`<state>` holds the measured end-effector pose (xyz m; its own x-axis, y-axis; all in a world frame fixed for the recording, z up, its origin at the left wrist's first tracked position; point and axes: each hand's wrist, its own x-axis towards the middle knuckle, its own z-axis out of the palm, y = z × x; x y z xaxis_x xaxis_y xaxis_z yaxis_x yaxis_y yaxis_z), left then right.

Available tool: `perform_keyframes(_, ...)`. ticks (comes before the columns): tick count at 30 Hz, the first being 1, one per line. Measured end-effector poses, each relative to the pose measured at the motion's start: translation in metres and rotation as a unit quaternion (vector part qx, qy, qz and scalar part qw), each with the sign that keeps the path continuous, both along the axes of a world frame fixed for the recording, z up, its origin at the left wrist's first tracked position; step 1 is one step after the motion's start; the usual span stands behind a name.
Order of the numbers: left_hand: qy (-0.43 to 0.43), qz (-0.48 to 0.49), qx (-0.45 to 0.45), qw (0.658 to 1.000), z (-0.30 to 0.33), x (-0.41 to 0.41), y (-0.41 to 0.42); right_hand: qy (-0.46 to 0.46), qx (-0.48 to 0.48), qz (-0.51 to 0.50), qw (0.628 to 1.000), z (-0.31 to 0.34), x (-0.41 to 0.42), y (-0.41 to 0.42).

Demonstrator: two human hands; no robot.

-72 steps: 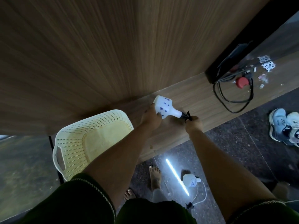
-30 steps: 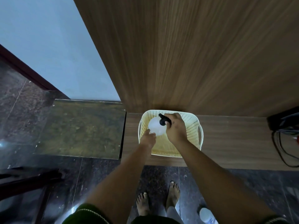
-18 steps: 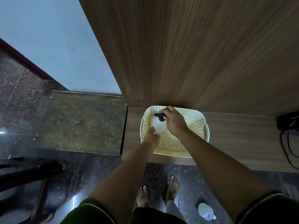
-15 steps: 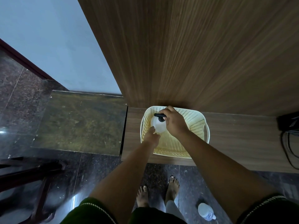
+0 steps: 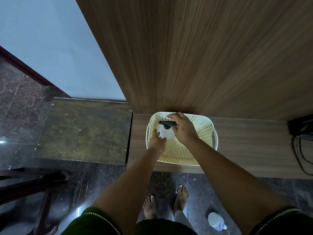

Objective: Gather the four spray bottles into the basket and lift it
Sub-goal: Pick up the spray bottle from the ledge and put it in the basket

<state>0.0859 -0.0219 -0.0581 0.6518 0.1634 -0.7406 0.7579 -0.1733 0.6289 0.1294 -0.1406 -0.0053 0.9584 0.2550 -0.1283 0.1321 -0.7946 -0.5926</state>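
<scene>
One spray bottle (image 5: 163, 132) is upright in the basket's (image 5: 205, 128) upper-left corner, mid-frame on the tabletop (image 5: 250, 150). Right hand (image 5: 183, 128) grip clamps the black trigger head; left hand (image 5: 156, 141) cups the white body, likely steadying it so it stands. Another bottle (image 5: 217, 221) lies on the floor, lower right, not yet gathered.
</scene>
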Motion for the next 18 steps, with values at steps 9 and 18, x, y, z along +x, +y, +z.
perform_keyframes(9,-0.039,-0.019,0.029,0.999,0.010,-0.007,-0.001,0.003,0.018,-0.022,1.000,0.003,-0.009,-0.007)
perform_keyframes(18,-0.091,-0.043,0.051,0.994,0.029,-0.018,0.002,-0.004,0.001,-0.044,0.999,0.014,-0.025,-0.010)
